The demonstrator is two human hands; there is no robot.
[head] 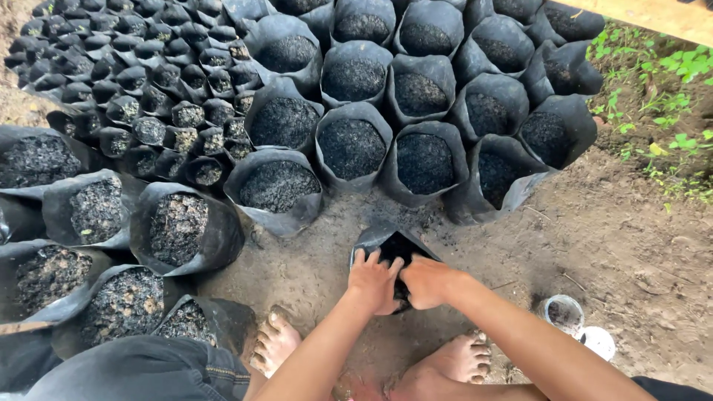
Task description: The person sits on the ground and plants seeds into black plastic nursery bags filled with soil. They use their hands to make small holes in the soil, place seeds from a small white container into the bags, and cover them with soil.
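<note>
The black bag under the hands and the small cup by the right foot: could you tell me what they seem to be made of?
Black bag: thin, faintly glossy plastic film, judging by its creases and limp, folded rim. Small cup: probably clear plastic, as it is see-through, with a dirty rim.

I see both forearms bare, no sleeves, watch or rings on the left hand (373, 282) or right hand (431, 282). Feet (276, 343) are bare too; dark denim trousers (141, 371) with stitched seams.
</note>
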